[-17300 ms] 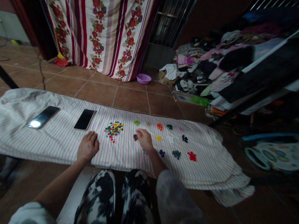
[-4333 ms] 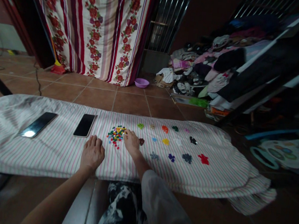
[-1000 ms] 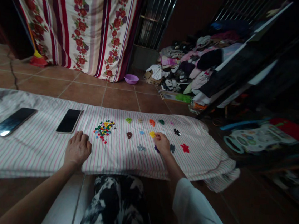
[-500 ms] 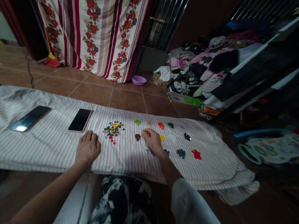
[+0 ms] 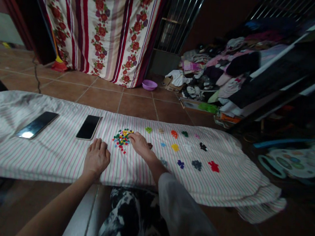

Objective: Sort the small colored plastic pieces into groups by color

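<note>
A mixed heap of small coloured pieces [image 5: 121, 138] lies on the striped cloth [image 5: 64, 160]. My right hand [image 5: 140, 145] is at its right edge, thumb and fingertips pinched together low over the pieces; anything between them is too small to make out. My left hand [image 5: 97, 158] rests palm down on the cloth, fingers stretched forward, below a phone [image 5: 88, 127]. To the right sit little single-colour piles: lime green [image 5: 148, 130], orange [image 5: 174, 134], yellow [image 5: 175, 147], dark grey [image 5: 197, 165], red [image 5: 213, 166] and others. A brown pile [image 5: 150, 146] is partly hidden behind my right hand.
A second phone [image 5: 37, 124] lies farther left on the cloth. Beyond the table, a purple basin [image 5: 149, 85] stands on the tiled floor beside a flowered curtain [image 5: 116, 30]. Clothes are heaped [image 5: 208, 74] at the back right.
My right hand has moved left, from beside the brown pile to the mixed heap, uncovering a light blue pile. My left hand stays on the cloth. The view has shifted slightly.
</note>
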Demonstrator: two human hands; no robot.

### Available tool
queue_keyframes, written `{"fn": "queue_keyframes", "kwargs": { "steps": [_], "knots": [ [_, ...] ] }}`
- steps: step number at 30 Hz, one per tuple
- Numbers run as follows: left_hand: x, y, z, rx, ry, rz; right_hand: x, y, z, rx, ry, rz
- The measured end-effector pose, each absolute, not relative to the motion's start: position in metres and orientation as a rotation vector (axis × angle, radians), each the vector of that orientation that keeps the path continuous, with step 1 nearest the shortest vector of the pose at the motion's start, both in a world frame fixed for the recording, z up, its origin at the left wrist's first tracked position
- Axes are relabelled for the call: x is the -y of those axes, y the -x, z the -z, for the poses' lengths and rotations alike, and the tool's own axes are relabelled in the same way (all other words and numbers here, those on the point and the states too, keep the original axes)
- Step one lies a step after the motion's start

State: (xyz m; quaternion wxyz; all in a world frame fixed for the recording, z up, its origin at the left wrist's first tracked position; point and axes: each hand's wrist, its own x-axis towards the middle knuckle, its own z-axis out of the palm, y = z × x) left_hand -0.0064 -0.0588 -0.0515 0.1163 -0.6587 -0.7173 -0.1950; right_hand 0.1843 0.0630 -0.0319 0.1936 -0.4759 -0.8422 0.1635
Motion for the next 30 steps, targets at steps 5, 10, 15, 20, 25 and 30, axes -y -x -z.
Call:
{"fn": "queue_keyframes", "kwargs": {
  "steps": [5, 10, 15, 20, 25, 30],
  "knots": [
    [0.059, 0.006, 0.050, 2.094, 1.939, 0.589, -0.065, -0.177, 0.033, 2.428, 1.395, -0.440],
    [0.060, 0.007, 0.050, 2.072, 1.947, 0.580, -0.058, -0.173, 0.043, 2.345, 1.407, -0.349],
    [0.060, 0.007, 0.052, 2.036, 1.925, 0.595, -0.050, -0.169, 0.054, 2.216, 1.433, -0.234],
    [0.060, 0.007, 0.050, 2.061, 1.941, 0.603, -0.046, -0.168, 0.055, 2.201, 1.420, -0.178],
    [0.060, 0.008, 0.050, 2.059, 1.956, 0.618, -0.043, -0.167, 0.054, 2.171, 1.391, -0.167],
    [0.058, 0.008, 0.054, 2.001, 1.910, 0.600, -0.045, -0.168, 0.058, 2.145, 1.365, -0.204]
  ]
}}
